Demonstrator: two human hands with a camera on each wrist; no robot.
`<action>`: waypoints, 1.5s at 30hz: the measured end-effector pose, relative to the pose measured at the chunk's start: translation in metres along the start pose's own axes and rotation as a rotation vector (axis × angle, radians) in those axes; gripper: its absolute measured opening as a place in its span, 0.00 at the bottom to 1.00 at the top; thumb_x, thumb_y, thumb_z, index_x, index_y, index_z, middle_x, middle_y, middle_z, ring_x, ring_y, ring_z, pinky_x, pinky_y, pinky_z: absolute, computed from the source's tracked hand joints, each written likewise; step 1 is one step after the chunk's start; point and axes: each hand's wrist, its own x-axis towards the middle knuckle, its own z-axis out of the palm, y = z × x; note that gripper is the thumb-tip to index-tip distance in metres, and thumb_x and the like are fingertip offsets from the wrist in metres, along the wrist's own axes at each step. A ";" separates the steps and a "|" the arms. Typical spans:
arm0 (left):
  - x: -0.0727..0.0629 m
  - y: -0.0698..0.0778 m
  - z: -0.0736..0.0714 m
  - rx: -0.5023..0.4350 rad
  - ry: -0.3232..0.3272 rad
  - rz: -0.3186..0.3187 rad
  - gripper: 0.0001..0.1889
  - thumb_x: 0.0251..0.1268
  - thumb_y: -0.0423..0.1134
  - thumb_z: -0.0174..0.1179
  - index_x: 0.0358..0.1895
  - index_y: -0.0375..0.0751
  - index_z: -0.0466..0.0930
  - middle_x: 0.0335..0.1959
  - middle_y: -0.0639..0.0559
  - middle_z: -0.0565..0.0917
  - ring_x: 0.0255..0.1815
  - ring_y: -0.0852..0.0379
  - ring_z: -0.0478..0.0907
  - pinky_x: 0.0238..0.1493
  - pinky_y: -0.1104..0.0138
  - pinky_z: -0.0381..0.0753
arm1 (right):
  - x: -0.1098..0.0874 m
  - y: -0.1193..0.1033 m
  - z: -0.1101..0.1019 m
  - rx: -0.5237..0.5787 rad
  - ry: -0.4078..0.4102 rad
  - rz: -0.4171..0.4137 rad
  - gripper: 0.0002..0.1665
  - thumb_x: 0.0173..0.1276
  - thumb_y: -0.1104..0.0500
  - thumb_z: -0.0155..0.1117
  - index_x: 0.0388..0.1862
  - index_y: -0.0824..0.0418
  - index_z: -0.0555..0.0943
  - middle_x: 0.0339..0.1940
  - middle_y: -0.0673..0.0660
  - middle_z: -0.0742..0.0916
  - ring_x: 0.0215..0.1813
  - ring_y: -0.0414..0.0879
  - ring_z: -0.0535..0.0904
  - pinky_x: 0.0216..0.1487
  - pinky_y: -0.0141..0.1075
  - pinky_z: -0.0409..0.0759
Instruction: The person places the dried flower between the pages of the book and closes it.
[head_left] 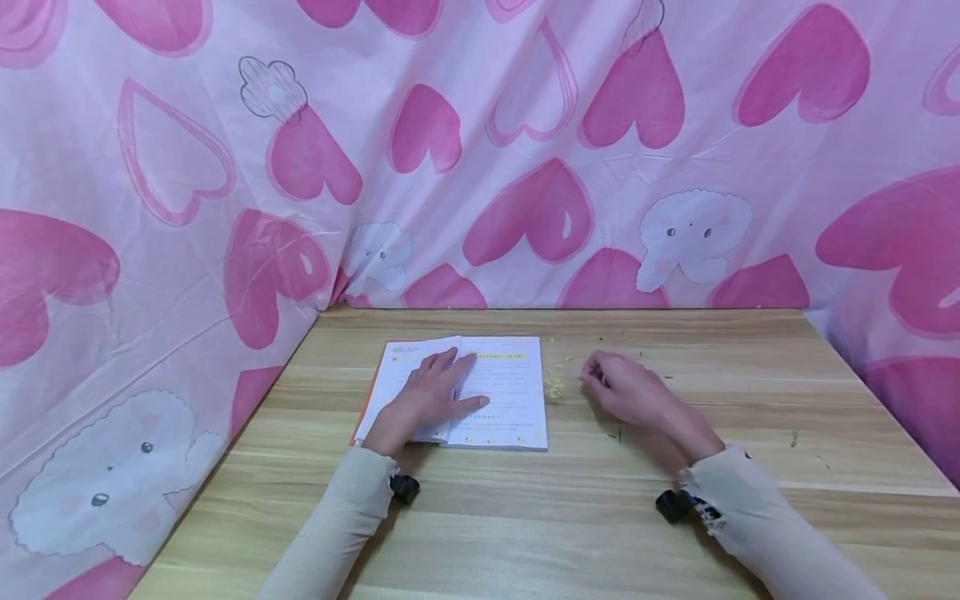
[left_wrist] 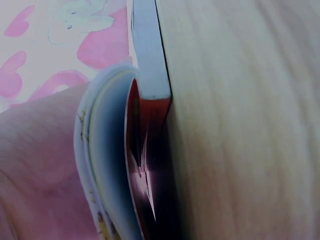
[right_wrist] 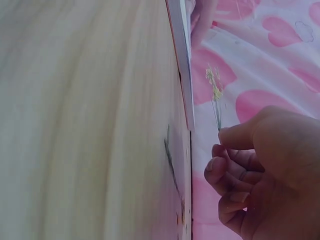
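An open book (head_left: 506,400) with printed white pages lies on the table. My left hand (head_left: 431,392) rests flat across its middle, fingers spread and thumb on the right page. From the left wrist, the near edge of the book (left_wrist: 154,55) shows, with pages and red cover curving beside the palm (left_wrist: 40,165). Right of the book, my right hand (head_left: 628,389) pinches a small sprig of yellow flowers (head_left: 553,383) by its thin stems. The right wrist view shows the sprig (right_wrist: 216,92) upright above thumb and forefinger, the other fingers curled.
Small dark stem bits (head_left: 617,435) and other scraps (head_left: 794,438) lie scattered on the wooden table (head_left: 525,517) around the right hand. Behind and to the left hangs a pink cloth (head_left: 450,208) with hearts, reaching the table's edges.
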 end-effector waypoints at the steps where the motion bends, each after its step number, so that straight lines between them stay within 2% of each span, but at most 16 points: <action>1: 0.000 0.000 0.000 0.002 0.001 -0.003 0.48 0.74 0.68 0.62 0.89 0.52 0.56 0.91 0.43 0.54 0.90 0.36 0.50 0.87 0.36 0.54 | 0.001 -0.002 0.001 0.005 0.007 0.003 0.08 0.82 0.59 0.62 0.53 0.60 0.82 0.40 0.53 0.87 0.39 0.44 0.80 0.41 0.37 0.83; 5: 0.000 -0.001 -0.001 0.012 0.003 -0.015 0.52 0.74 0.69 0.62 0.89 0.42 0.53 0.90 0.42 0.55 0.90 0.37 0.51 0.87 0.38 0.55 | 0.008 -0.010 0.009 0.013 0.033 0.015 0.08 0.83 0.58 0.61 0.52 0.60 0.82 0.40 0.53 0.87 0.39 0.44 0.80 0.41 0.37 0.83; 13: 0.002 -0.002 0.001 0.005 0.006 -0.004 0.52 0.75 0.68 0.61 0.88 0.38 0.53 0.90 0.40 0.54 0.90 0.36 0.51 0.87 0.38 0.55 | 0.024 -0.030 0.026 0.001 0.061 0.012 0.07 0.82 0.58 0.61 0.50 0.58 0.83 0.39 0.52 0.87 0.38 0.44 0.81 0.40 0.37 0.81; 20: 0.003 -0.004 0.003 0.021 -0.010 -0.010 0.56 0.71 0.72 0.62 0.89 0.41 0.51 0.91 0.43 0.53 0.90 0.38 0.50 0.87 0.37 0.54 | 0.041 -0.047 0.040 0.029 0.052 0.011 0.06 0.83 0.56 0.62 0.48 0.57 0.83 0.37 0.52 0.85 0.36 0.44 0.79 0.36 0.37 0.77; 25: 0.002 -0.005 0.002 0.025 -0.013 -0.006 0.59 0.68 0.74 0.64 0.89 0.43 0.50 0.91 0.43 0.52 0.91 0.38 0.49 0.87 0.37 0.55 | 0.051 -0.055 0.049 0.052 0.048 0.032 0.07 0.83 0.56 0.61 0.50 0.58 0.82 0.39 0.53 0.85 0.37 0.45 0.79 0.37 0.36 0.78; 38: 0.002 -0.007 0.004 0.040 -0.031 -0.013 0.59 0.68 0.76 0.62 0.90 0.45 0.49 0.92 0.46 0.50 0.91 0.40 0.47 0.88 0.38 0.54 | 0.071 -0.067 0.063 0.043 0.050 0.051 0.08 0.82 0.57 0.62 0.48 0.59 0.84 0.37 0.53 0.87 0.37 0.45 0.80 0.39 0.35 0.77; 45: 0.002 -0.009 0.004 0.041 -0.031 -0.015 0.59 0.68 0.77 0.61 0.90 0.46 0.48 0.92 0.47 0.49 0.92 0.41 0.46 0.88 0.38 0.53 | 0.074 -0.068 0.067 0.031 0.036 0.074 0.07 0.81 0.58 0.63 0.48 0.60 0.84 0.38 0.53 0.87 0.38 0.46 0.80 0.41 0.36 0.77</action>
